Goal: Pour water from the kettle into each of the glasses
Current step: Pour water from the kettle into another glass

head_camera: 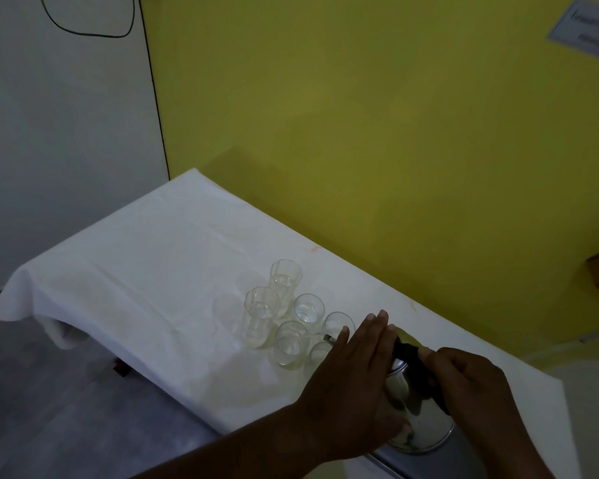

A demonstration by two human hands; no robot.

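Kettle (416, 413) sits at the near table edge, steel, tilted toward the glasses (293, 321). I see my right hand (471, 385) clamped on its black handle, my left hand (355, 371) spread flat against its side. Six clear glasses cluster just beyond on the white tablecloth (146, 257). Yellow wall (360, 115) behind, white wall (66, 115) left with a black cable (154, 88).

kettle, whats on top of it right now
The left hand lies flat across the kettle, and the right hand grips its black handle. The lid is hidden beneath them.
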